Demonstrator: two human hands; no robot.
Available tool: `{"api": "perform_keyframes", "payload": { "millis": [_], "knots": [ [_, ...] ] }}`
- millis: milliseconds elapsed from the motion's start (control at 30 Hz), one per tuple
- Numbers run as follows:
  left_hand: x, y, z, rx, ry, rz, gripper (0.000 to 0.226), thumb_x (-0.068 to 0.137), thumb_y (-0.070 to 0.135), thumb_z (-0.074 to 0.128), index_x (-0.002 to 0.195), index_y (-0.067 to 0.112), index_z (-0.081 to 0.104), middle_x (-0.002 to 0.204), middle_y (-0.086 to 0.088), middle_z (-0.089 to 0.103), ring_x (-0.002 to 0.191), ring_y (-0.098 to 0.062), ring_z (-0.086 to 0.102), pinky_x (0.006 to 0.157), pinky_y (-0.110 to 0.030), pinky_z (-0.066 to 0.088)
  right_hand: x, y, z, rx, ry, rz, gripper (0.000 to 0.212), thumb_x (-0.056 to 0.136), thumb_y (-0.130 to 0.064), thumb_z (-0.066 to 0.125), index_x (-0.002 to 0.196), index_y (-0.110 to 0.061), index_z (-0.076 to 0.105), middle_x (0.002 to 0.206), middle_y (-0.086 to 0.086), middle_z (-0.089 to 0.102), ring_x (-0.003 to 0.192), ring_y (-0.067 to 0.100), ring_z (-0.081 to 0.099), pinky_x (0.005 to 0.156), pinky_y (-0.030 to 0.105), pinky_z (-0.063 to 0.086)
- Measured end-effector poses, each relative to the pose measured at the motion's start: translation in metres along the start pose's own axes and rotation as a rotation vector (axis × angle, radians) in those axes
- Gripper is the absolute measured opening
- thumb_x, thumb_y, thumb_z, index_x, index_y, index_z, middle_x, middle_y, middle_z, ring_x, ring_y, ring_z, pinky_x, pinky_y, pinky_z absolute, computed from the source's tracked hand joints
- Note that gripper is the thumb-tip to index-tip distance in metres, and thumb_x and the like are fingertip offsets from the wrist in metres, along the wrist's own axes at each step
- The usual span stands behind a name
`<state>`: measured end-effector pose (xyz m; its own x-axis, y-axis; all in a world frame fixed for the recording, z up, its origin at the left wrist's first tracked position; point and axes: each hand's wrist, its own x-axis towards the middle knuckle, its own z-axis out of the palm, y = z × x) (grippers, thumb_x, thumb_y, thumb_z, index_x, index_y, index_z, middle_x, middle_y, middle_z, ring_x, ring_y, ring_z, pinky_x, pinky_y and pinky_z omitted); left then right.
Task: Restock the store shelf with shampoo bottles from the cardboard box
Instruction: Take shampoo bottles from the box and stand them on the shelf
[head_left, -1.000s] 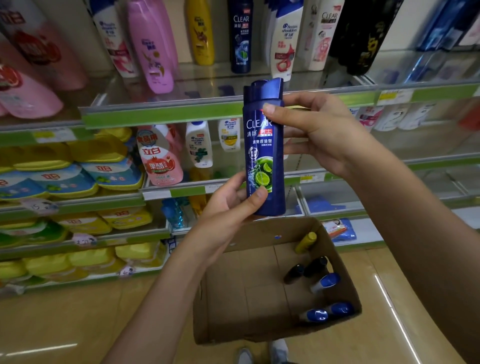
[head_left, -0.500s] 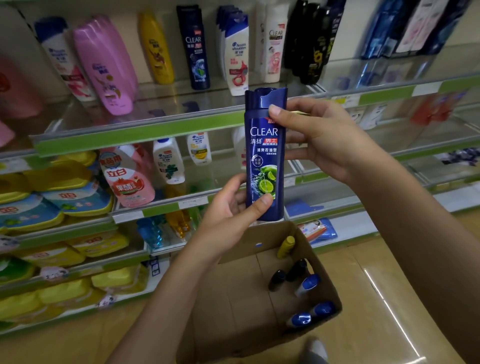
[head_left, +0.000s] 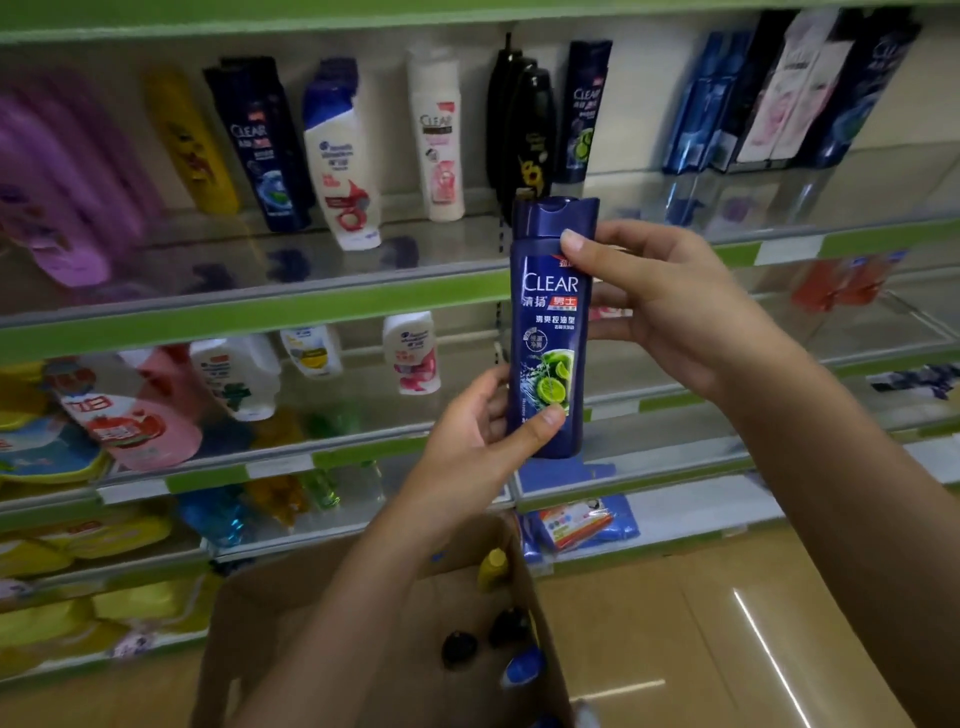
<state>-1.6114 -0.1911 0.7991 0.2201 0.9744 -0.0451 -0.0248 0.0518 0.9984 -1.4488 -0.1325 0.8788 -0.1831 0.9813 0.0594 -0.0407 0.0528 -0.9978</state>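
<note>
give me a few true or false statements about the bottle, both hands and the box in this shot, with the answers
1. The dark blue plastic CLEAR shampoo bottle is held upright in front of the shelves. True.
2. Only one hand touches it. False: the left hand grips its lower part and the right hand holds its upper part.
3. The bottle's flip cap is missing. False: a blue cap sits on top.
4. The brown cardboard box below the hands has bottles in it. True.
5. The bottle stands on the glass shelf with the green front strip. False: it is held in the air before it.
</note>
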Motion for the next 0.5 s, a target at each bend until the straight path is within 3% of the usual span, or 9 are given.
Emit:
{"api": "perform_keyframes", "payload": {
  "millis": [133,233,367,500],
  "knots": [
    [0.054,0.009,0.050,0.034,0.031,0.015,0.038,0.084,0.014,0.067,0.112,0.033,0.050,0.111,0.012,0.065,0.098,0.000,0.065,0.081,-0.015,0.053,0.025,-0.005,-0.059,0.004,-0.022,-0.047,0.025,0.089,-0.021,0.065,0.112,-0.010,0.065,0.093,0.000,0.073,0.081,0.014,0.068,0.074,0.033,0.057],
    [0.089,0.019,0.077,0.073,0.053,0.028,0.037,0.086,0.012,0.066,0.110,0.034,0.048,0.107,0.016,0.062,0.091,0.008,0.063,0.080,-0.012,0.052,0.046,-0.008,-0.095,0.024,-0.028,-0.092,0.030,0.086,-0.019,0.066,0.115,-0.011,0.065,0.097,0.000,0.073,0.089,0.016,0.069,0.083,0.039,0.057],
    [0.142,0.035,0.101,0.183,0.118,0.095,0.038,0.084,0.014,0.069,0.113,0.030,0.051,0.107,0.017,0.062,0.093,0.010,0.060,0.079,-0.005,0.047,0.083,-0.015,-0.133,0.047,-0.039,-0.153,0.025,0.090,-0.016,0.064,0.115,-0.012,0.066,0.102,0.002,0.071,0.094,0.016,0.068,0.086,0.038,0.057],
    [0.202,0.052,0.103,0.344,0.213,0.164,0.036,0.079,0.008,0.074,0.109,0.018,0.059,0.094,0.013,0.063,0.079,0.015,0.057,0.070,0.000,0.043,0.130,-0.019,-0.151,0.066,-0.053,-0.215,0.022,0.093,-0.013,0.060,0.114,-0.013,0.066,0.100,0.001,0.070,0.095,0.016,0.067,0.082,0.033,0.057]
  ]
}}
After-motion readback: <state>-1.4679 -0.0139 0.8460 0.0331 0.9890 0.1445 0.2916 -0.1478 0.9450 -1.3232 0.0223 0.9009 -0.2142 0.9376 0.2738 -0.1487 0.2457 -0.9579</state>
